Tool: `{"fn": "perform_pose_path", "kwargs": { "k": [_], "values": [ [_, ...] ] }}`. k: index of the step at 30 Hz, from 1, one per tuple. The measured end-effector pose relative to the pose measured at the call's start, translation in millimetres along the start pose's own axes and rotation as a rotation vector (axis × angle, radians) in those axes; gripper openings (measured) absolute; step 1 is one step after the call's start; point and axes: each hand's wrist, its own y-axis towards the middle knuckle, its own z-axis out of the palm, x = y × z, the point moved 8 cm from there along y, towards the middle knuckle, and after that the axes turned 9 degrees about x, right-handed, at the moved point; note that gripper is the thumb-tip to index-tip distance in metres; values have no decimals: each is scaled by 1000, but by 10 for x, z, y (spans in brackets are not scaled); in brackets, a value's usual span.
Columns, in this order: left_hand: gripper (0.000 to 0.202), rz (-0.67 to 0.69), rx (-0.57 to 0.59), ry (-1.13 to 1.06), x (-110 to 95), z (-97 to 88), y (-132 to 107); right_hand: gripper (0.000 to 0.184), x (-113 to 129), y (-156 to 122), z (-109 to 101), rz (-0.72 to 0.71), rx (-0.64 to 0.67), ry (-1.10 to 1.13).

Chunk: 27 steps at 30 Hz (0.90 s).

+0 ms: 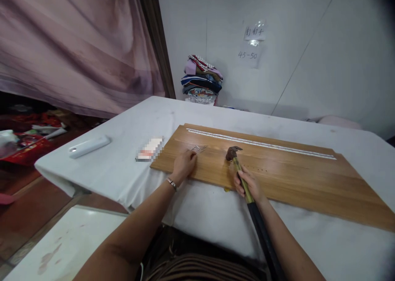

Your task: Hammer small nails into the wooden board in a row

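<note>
Hands are both set on the near part of a long brown wooden board [293,178] laid on a white cloth-covered table [123,170]. Left of the left hand, a white oblong plastic object [89,146] and a small pixelated item [150,149] are seen on the cloth. The left hand [184,164] is loosely curled, knuckles up, with its fingertips at a small heap of thin silvery nails [199,149] just beyond it; whether a nail is pinched cannot be told. To its right, a claw hammer with a dark head, brass-coloured neck and black grip [254,216] is clasped by the right hand [248,185], closed around the neck, and the head is rested on the board. Just right of that hand, a short row of small dark dots [257,168] is seen in the wood, judged to be work already done; nails or holes cannot be distinguished. Most of the board is unmarked. The end of the grip is cut off by the frame's lower edge.
</note>
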Motion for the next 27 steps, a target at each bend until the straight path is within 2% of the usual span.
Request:
{"fn": "perform_pose_path", "kwargs": {
  "k": [7, 15, 22, 27],
  "values": [
    [32, -89, 12, 42, -49, -115, 65, 45, 30, -1, 19, -1, -11, 8],
    [30, -103, 69, 134, -172, -179, 192, 47, 95, 12, 46, -23, -10, 6],
    [33, -47, 105, 204, -218, -190, 203, 54, 91, 17, 51, -14, -20, 22],
    [34, 1, 188, 275, -226, -144, 175, 55, 68, 27, 29, -19, -26, 29]
  ]
}}
